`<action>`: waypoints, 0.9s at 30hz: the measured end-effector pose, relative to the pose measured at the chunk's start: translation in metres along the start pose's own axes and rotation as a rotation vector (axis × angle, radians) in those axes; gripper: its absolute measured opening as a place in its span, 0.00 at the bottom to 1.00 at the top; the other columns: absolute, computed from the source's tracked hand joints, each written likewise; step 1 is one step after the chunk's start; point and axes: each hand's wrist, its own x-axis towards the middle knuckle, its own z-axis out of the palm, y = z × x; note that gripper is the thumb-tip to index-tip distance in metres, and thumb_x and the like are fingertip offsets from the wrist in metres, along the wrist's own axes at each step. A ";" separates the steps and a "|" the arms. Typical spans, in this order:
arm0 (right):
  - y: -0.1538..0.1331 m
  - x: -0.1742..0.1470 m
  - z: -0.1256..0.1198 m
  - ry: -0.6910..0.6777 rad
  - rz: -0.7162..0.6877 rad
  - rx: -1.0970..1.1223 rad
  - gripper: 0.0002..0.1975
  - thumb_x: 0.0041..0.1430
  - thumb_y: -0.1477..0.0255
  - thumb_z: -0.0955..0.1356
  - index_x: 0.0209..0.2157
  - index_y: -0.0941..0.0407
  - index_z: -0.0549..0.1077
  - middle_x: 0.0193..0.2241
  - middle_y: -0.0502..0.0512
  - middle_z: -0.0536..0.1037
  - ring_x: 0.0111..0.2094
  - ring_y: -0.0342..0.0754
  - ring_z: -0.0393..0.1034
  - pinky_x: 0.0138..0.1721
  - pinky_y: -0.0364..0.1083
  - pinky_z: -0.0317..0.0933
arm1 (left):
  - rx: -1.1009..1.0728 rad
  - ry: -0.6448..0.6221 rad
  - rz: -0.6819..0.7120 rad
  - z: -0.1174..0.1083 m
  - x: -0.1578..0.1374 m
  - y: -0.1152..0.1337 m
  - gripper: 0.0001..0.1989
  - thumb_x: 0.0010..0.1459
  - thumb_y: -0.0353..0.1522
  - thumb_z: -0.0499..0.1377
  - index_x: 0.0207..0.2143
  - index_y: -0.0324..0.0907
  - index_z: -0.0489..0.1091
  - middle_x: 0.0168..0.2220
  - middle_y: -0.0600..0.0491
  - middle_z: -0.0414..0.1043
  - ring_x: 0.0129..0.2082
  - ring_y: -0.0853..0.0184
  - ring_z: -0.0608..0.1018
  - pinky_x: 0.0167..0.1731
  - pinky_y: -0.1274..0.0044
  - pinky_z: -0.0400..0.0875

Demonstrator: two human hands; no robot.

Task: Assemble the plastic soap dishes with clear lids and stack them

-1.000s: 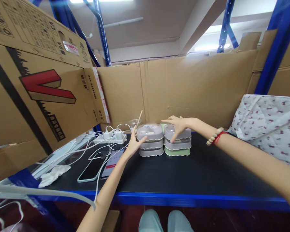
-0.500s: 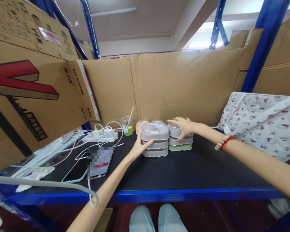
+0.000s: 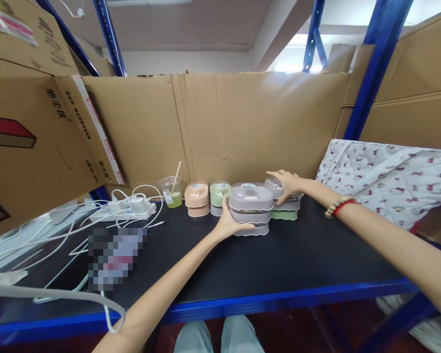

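Observation:
My left hand (image 3: pixel 228 223) cups the left end of the front stack of greyish-mauve lidded plastic boxes (image 3: pixel 250 216), thumb across the front and fingers at its left side. Against the stack's right rear stands another stack of grey boxes (image 3: pixel 275 188) with a green one at the bottom. My right hand (image 3: pixel 287 186) grips that stack from its top right, thumb in front; some fingertips are hidden behind it. Left of these are a peach lidded box stack (image 3: pixel 197 212) and a green lidded box (image 3: pixel 215 195) on a greyish one. The lids look clear.
A cup of green drink with a straw (image 3: pixel 175 200) stands at the back left. Power strip (image 3: pixel 143 211), white cables and a blurred-out phone (image 3: pixel 117 260) lie left. Cardboard panels (image 3: pixel 260 122) line the back. A patterned white bag (image 3: pixel 385 181) sits right.
Both hands and the two stacks beside them have shifted right along the shelf. The peach and green boxes behind now show clearly. The view has turned right.

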 end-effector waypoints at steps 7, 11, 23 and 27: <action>0.022 0.014 0.003 -0.008 0.016 -0.011 0.58 0.28 0.60 0.76 0.63 0.45 0.50 0.61 0.64 0.58 0.60 0.75 0.48 0.48 0.78 0.49 | 0.195 0.115 0.002 0.027 0.008 -0.009 0.60 0.29 0.37 0.71 0.61 0.39 0.39 0.58 0.33 0.56 0.59 0.46 0.61 0.56 0.57 0.52; 0.042 0.025 0.004 -0.034 0.103 -0.037 0.59 0.27 0.64 0.77 0.63 0.46 0.49 0.63 0.64 0.53 0.61 0.76 0.44 0.49 0.77 0.50 | 0.317 0.159 -0.026 0.054 0.019 -0.005 0.54 0.35 0.37 0.69 0.60 0.42 0.42 0.59 0.36 0.56 0.58 0.46 0.62 0.55 0.58 0.54; 0.064 0.018 0.008 0.230 0.247 -0.122 0.51 0.34 0.59 0.75 0.62 0.50 0.54 0.55 0.69 0.61 0.57 0.75 0.52 0.52 0.73 0.44 | 0.362 0.233 -0.226 0.087 0.055 -0.002 0.44 0.50 0.32 0.59 0.63 0.39 0.35 0.63 0.31 0.43 0.60 0.47 0.60 0.51 0.61 0.62; 0.056 0.008 0.003 0.431 0.273 -0.031 0.50 0.39 0.56 0.73 0.62 0.50 0.52 0.55 0.68 0.59 0.57 0.74 0.52 0.53 0.70 0.46 | 0.212 0.235 -0.163 0.082 0.043 0.000 0.46 0.47 0.34 0.62 0.62 0.41 0.39 0.62 0.34 0.45 0.59 0.50 0.62 0.51 0.64 0.64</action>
